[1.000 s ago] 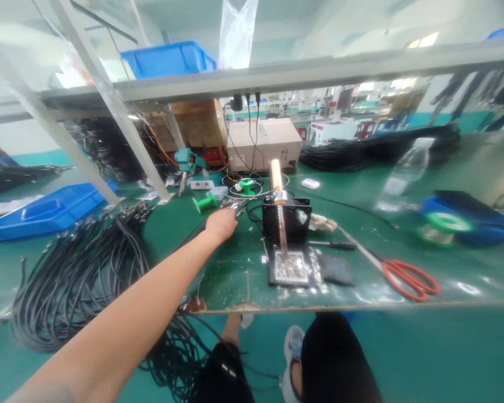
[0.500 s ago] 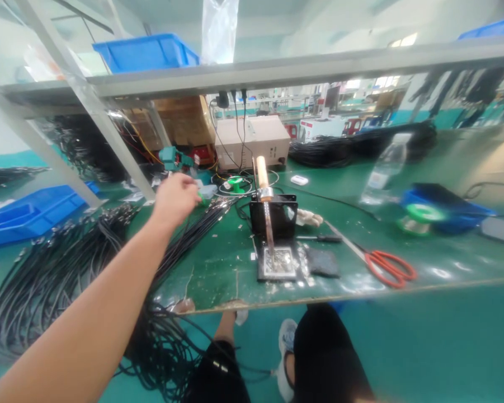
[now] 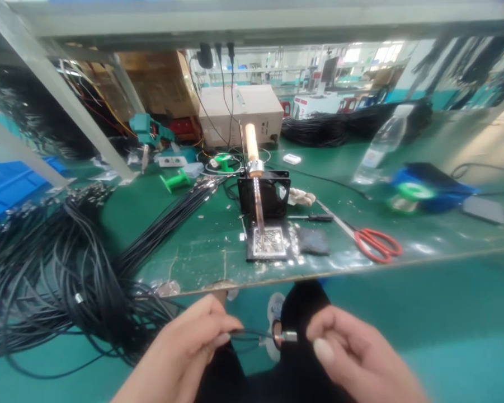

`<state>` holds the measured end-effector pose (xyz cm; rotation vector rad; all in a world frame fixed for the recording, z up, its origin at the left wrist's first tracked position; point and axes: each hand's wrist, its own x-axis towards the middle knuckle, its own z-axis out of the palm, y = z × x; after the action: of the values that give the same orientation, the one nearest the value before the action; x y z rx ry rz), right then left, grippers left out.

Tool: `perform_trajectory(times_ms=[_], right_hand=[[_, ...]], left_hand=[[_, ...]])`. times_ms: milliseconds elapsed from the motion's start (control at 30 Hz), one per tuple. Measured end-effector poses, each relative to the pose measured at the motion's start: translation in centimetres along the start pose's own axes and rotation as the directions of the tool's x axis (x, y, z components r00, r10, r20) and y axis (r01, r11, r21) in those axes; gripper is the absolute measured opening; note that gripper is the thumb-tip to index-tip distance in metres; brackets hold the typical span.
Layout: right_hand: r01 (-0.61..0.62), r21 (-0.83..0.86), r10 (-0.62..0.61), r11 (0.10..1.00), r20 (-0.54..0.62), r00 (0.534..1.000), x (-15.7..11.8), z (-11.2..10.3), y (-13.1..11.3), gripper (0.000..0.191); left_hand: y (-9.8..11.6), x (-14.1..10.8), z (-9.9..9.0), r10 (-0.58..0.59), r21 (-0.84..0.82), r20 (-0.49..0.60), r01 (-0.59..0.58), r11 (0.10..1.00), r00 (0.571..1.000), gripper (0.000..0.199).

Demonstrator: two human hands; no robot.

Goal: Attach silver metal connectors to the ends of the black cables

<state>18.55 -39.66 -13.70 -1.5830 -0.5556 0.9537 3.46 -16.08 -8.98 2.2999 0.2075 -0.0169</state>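
My left hand (image 3: 201,336) is closed in a pinch on a thin black cable (image 3: 247,334) above my lap. The cable's free end, with a small silver metal connector (image 3: 289,336), sticks out to the right. Just beyond that connector is my right hand (image 3: 339,347), its thumb and forefinger curled together; a small gap lies between them and the connector. Whatever those fingers may hold is hidden. Left of my hands a large heap of black cables (image 3: 84,268) spills over the table edge.
On the green table (image 3: 201,240), a soldering iron (image 3: 255,184) leans on a black fan (image 3: 272,193). Orange-handled scissors (image 3: 377,244), a screwdriver (image 3: 319,218), a plastic bottle (image 3: 381,148) and green spools (image 3: 411,197) lie around. A shelf (image 3: 252,25) crosses above.
My left hand has come back from near the green spool at the back left to above my lap, with a cable in it. My right hand has come into view.
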Motion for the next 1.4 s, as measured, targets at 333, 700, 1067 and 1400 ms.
perform_trajectory(times_ms=[333,700,1067,1400], right_hand=[[0.077,-0.159,-0.093,0.984,-0.098,0.991,1.6,2.3,-2.0,0.043],[0.084,-0.168,-0.110,0.982,-0.149,0.983,1.7,2.8,-2.4,0.044],[0.069,-0.165,-0.091,0.984,-0.129,0.987,1.9,3.0,-2.2,0.042],[0.117,-0.158,-0.142,0.981,-0.162,0.977,2.6,3.7,-2.4,0.042]], left_hand=[[-0.8,0.8,1.0,-0.061,-0.038,0.000,0.061,0.997,0.998,0.036],[1.6,2.0,3.7,0.110,0.034,-0.232,-0.105,0.994,0.967,0.012],[1.4,2.1,5.2,0.035,-0.104,-0.286,-0.068,0.992,0.958,0.014],[1.6,1.4,5.5,-0.060,-0.110,-0.287,0.030,0.994,0.956,0.015]])
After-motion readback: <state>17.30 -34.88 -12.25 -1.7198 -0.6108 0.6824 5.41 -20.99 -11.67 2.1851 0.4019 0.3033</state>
